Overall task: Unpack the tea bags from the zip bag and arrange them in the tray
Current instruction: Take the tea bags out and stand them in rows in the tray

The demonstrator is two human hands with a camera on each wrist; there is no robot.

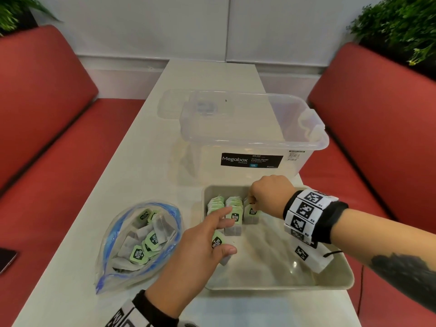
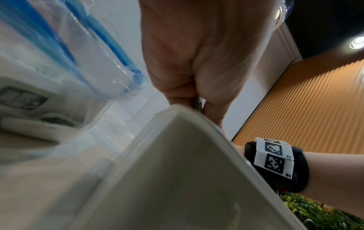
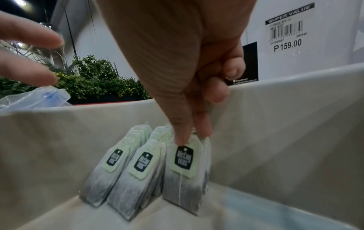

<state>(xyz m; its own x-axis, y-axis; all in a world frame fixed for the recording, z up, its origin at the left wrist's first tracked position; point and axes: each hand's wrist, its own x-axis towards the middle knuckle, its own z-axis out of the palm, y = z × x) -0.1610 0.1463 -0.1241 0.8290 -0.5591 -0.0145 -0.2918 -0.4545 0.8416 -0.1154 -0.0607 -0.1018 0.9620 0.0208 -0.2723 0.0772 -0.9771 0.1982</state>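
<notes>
A clear zip bag (image 1: 139, 241) with a blue seal lies open on the table, with several green-tagged tea bags inside. To its right is a beige tray (image 1: 330, 285). Three upright stacks of tea bags (image 1: 233, 210) stand in the tray's far left corner. My right hand (image 1: 253, 205) pinches the top of the front tea bag (image 3: 183, 179) of the right stack. My left hand (image 1: 224, 232) reaches over the tray's left rim. Its forefinger is stretched to the middle stack, and a loose tea bag (image 1: 217, 243) is held between its thumb and other fingers.
A clear Megabox storage box (image 1: 250, 138) stands just beyond the tray, its lid (image 1: 169, 105) behind it. A dark phone (image 1: 7, 259) lies at the table's left edge. Red benches (image 1: 47, 114) flank the narrow table, and plants (image 1: 401, 27) stand in the back corners.
</notes>
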